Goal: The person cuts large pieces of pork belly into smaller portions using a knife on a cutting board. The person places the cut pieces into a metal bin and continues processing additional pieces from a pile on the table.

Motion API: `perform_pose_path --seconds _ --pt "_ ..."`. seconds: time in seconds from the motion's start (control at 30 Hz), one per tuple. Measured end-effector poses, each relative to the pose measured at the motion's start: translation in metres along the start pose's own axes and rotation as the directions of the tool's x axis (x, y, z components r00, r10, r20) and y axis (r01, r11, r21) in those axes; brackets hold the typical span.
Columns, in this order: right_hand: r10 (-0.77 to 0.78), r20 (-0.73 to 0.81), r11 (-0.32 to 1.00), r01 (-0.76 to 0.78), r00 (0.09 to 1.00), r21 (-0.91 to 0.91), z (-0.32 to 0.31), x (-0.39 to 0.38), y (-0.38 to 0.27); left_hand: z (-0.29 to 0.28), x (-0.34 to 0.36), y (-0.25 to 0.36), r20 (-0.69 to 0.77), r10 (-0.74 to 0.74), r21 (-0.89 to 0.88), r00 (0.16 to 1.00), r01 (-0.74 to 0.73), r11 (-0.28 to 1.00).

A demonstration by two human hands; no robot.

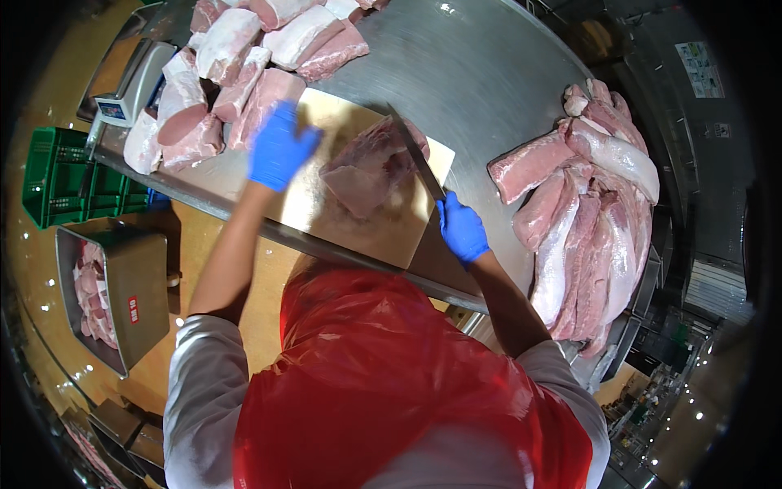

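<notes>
My right hand (463,229), in a blue glove, is closed round the handle of a long knife (415,151). The blade slants up and left over the right part of a piece of raw meat (366,175), which lies on a pale cutting board (326,118). Left of that piece, my left hand (283,148), also gloved in blue and a little blurred, has its thumb spread away from the fingers. It is at the board's left part, beside the nearest of several cut meat blocks (270,96); whether its fingertips touch that block I cannot tell.
Long meat strips (586,220) are heaped on the right of the metal table (489,65). A scale (134,81) stands at the left end. Green crates (61,175) and a metal bin (134,293) holding meat are below on the left. A red apron (391,367) covers my front.
</notes>
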State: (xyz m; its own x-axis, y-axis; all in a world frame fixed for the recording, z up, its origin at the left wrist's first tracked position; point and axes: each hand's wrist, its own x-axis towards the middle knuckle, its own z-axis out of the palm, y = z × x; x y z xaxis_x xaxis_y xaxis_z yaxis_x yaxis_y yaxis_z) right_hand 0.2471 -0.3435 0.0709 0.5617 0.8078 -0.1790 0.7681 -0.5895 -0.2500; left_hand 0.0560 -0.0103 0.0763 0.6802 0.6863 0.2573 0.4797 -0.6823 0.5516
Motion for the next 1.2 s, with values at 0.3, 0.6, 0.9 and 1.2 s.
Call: perform_pose_path --seconds 0.3,0.6,0.9,1.2 --pt "-0.078 0.104 0.997 0.078 0.992 -0.005 -0.023 0.014 -0.018 0.120 -0.048 0.111 0.225 -0.080 0.557 0.971 -0.060 0.829" --pt "-0.248 0.134 0.961 0.227 0.959 0.158 0.010 0.089 -0.013 0.100 -0.031 0.118 0.466 -0.186 0.497 0.865 -0.082 0.864" --pt "-0.031 0.253 0.959 -0.042 0.967 0.279 0.049 0.025 0.016 0.084 -0.014 0.105 0.435 -0.279 0.382 0.856 0.105 0.918" --pt "0.042 0.311 0.995 -0.068 0.949 0.075 0.025 -0.131 0.084 0.074 -0.010 -0.043 0.771 -0.005 -0.632 0.637 0.764 -0.134"
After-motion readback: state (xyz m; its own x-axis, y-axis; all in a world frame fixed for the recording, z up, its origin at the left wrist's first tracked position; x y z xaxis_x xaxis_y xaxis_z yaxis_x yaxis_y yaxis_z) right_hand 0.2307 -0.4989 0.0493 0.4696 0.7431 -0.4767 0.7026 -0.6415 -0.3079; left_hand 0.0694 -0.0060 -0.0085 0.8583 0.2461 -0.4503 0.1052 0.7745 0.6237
